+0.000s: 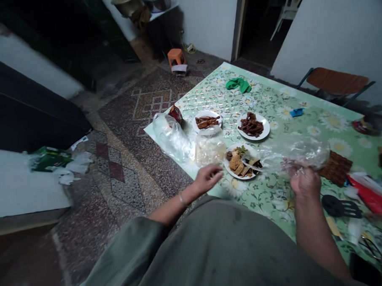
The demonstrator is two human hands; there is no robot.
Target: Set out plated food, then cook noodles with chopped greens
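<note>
My right hand (305,182) is closed on a crumpled clear plastic bag (308,149), which spreads over the flowered tablecloth. Loosely curled, my left hand (208,178) hovers by the near table edge with thumb and fingers apart and nothing in it. Just beyond it sits a clear bag of pale food (210,148). Between my hands lies a white plate (239,177) of mixed foods, with a pale utensil-like strip (252,166) across it. Farther back are a plate of brown pieces (207,122) and another plate of dark brown strips (252,127).
A plastic bag (171,137) and a dark red packet (176,114) lie at the table's left corner. A green cloth (238,85) is at the back. On the right are a dark woven mat (336,169), a black slotted spatula (341,207) and eyeglasses (371,249). An orange stool (176,56) stands beyond.
</note>
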